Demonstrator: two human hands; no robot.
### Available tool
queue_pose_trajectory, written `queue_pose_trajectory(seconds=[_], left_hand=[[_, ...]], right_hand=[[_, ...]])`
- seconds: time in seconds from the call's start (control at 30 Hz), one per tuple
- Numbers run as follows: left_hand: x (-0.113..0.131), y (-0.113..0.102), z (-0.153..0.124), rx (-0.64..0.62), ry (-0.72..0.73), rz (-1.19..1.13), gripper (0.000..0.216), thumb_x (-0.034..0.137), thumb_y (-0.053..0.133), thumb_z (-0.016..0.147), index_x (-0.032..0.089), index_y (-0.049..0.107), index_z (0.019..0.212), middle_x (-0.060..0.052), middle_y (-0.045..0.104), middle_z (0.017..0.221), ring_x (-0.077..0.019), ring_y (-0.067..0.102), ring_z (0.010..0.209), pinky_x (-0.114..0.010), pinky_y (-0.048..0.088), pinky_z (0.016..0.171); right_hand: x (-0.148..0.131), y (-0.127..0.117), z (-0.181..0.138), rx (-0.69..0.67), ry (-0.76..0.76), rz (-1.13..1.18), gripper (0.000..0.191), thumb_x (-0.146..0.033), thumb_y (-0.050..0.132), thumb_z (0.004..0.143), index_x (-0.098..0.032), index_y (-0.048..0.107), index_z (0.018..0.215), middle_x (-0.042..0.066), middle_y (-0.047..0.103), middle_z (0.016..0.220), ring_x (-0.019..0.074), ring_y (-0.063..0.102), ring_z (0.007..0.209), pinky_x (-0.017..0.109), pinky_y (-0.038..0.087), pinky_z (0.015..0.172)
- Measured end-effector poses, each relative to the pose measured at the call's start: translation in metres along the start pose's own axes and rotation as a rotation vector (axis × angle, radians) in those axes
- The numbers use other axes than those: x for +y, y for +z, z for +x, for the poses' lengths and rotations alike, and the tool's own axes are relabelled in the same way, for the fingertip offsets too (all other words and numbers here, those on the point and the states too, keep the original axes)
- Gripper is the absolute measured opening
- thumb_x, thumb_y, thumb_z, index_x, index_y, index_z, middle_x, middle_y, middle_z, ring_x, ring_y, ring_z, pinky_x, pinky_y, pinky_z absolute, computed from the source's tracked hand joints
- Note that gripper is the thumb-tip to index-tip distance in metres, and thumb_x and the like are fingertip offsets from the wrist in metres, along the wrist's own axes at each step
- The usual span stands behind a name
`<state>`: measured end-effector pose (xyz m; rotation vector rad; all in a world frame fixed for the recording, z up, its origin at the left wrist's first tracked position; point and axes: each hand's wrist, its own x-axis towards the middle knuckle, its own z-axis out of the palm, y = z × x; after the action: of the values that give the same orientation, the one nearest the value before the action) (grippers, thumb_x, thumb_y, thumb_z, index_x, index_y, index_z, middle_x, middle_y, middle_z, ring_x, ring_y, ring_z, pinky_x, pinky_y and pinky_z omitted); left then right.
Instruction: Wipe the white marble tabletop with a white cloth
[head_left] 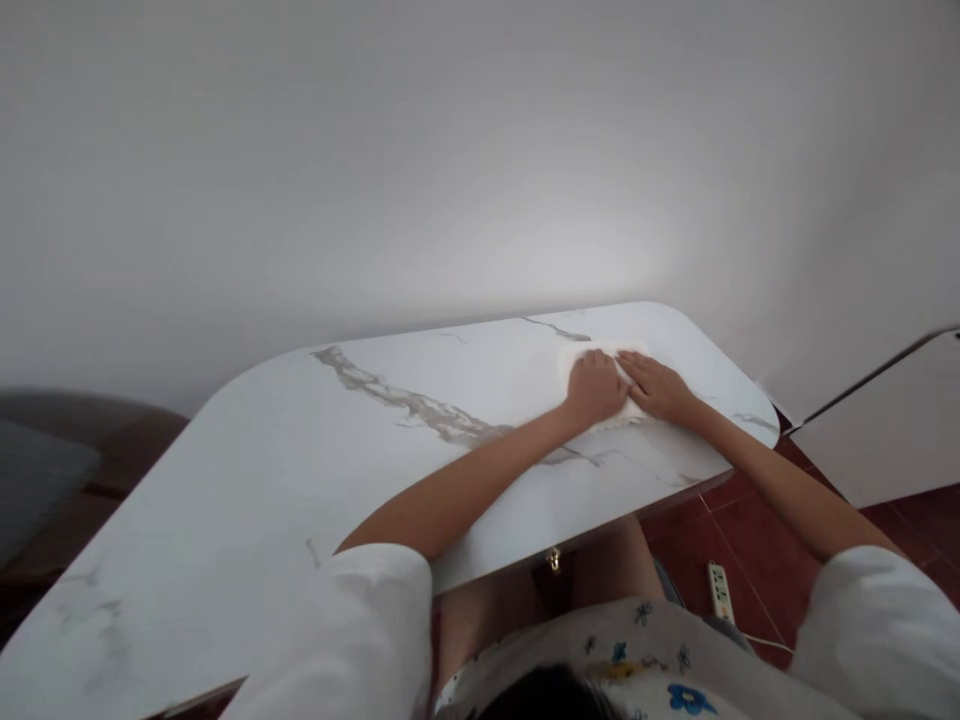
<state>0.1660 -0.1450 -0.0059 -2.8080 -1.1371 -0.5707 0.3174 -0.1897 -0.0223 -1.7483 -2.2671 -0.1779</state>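
Note:
A white cloth, possibly a paper towel, lies spread on the white marble-patterned tabletop, towards its right end. On the cloth, my left hand presses down with its fingers curled into it. Right beside it, my right hand rests flat, fingers stretched out towards the left hand. The two hands almost touch, and they cover much of the cloth. Both arms reach forward across the table from its near edge.
A plain pale wall stands right behind the table. A power strip with a cord lies on the red tiled floor. A small gold-coloured knob shows under the front edge. At left is a blurred brown-and-grey piece of furniture.

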Motion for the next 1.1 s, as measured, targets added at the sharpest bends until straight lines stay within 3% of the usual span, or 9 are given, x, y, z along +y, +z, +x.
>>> queue_pose_trajectory(seconds=[0.17, 0.27, 0.37, 0.47, 0.63, 0.77, 0.93, 1.1], left_hand=[[-0.067, 0.018, 0.037, 0.068, -0.095, 0.067, 0.027, 0.024, 0.044, 0.085, 0.009, 0.055, 0.104, -0.015, 0.057, 0.108, -0.0272, 0.049, 0.106, -0.038, 0.035, 0.095], [-0.094, 0.029, 0.063, 0.075, -0.155, 0.069, 0.026, 0.023, 0.043, 0.085, 0.010, 0.053, 0.105, -0.014, 0.057, 0.110, -0.0259, 0.048, 0.108, -0.036, 0.034, 0.095], [-0.106, 0.039, 0.090, 0.077, -0.184, 0.070, 0.025, 0.023, 0.042, 0.086, 0.009, 0.053, 0.103, -0.014, 0.057, 0.110, -0.0258, 0.048, 0.108, -0.036, 0.033, 0.096], [-0.102, 0.048, 0.114, 0.064, -0.163, 0.041, 0.024, 0.023, 0.041, 0.087, 0.010, 0.054, 0.103, -0.014, 0.058, 0.109, -0.0252, 0.049, 0.107, -0.037, 0.034, 0.096], [-0.077, 0.059, 0.129, 0.076, -0.071, -0.023, 0.024, 0.022, 0.041, 0.086, 0.011, 0.055, 0.103, -0.014, 0.057, 0.111, -0.0251, 0.049, 0.110, -0.037, 0.034, 0.097], [-0.050, 0.061, 0.113, 0.091, 0.004, -0.045, 0.029, 0.022, 0.042, 0.085, 0.010, 0.054, 0.108, -0.016, 0.056, 0.117, -0.0259, 0.047, 0.113, -0.038, 0.033, 0.099], [-0.020, 0.046, 0.068, 0.089, 0.057, -0.066, 0.035, 0.024, 0.041, 0.087, 0.007, 0.051, 0.115, -0.018, 0.052, 0.125, -0.0264, 0.045, 0.119, -0.038, 0.031, 0.103], [0.008, 0.017, -0.002, 0.028, 0.042, -0.089, 0.043, 0.028, 0.042, 0.087, 0.005, 0.047, 0.123, -0.019, 0.047, 0.133, -0.0284, 0.041, 0.125, -0.040, 0.028, 0.107]], right_hand=[[0.010, 0.029, 0.085, -0.037, -0.051, -0.009, 0.054, -0.025, 0.034, 0.087, -0.012, 0.040, 0.138, 0.008, 0.038, 0.144, 0.0201, 0.033, 0.134, 0.038, 0.027, 0.112], [0.022, 0.041, 0.127, -0.030, -0.056, 0.000, 0.052, -0.027, 0.034, 0.088, -0.013, 0.041, 0.138, 0.006, 0.039, 0.144, 0.0195, 0.034, 0.133, 0.037, 0.027, 0.111], [0.041, 0.047, 0.154, -0.028, -0.050, 0.010, 0.051, -0.027, 0.034, 0.088, -0.017, 0.041, 0.138, 0.003, 0.039, 0.144, 0.0191, 0.034, 0.133, 0.037, 0.029, 0.111], [0.062, 0.048, 0.160, -0.041, 0.007, 0.009, 0.052, -0.025, 0.034, 0.088, -0.016, 0.040, 0.138, 0.004, 0.038, 0.145, 0.0191, 0.034, 0.134, 0.036, 0.028, 0.111], [0.086, 0.040, 0.132, -0.035, 0.084, 0.006, 0.053, -0.024, 0.032, 0.088, -0.007, 0.038, 0.139, 0.010, 0.037, 0.145, 0.0206, 0.031, 0.135, 0.034, 0.024, 0.113], [0.084, 0.031, 0.090, 0.008, 0.104, -0.005, 0.053, -0.025, 0.031, 0.088, -0.014, 0.037, 0.140, 0.005, 0.037, 0.146, 0.0202, 0.030, 0.135, 0.040, 0.025, 0.112], [0.052, 0.016, 0.034, 0.026, 0.116, -0.039, 0.054, -0.022, 0.032, 0.086, -0.009, 0.039, 0.138, 0.010, 0.038, 0.145, 0.0215, 0.032, 0.134, 0.040, 0.026, 0.112], [-0.003, -0.005, -0.025, 0.032, 0.085, -0.022, 0.056, -0.017, 0.035, 0.082, -0.009, 0.040, 0.137, 0.010, 0.041, 0.143, 0.0215, 0.033, 0.134, 0.039, 0.028, 0.112]])
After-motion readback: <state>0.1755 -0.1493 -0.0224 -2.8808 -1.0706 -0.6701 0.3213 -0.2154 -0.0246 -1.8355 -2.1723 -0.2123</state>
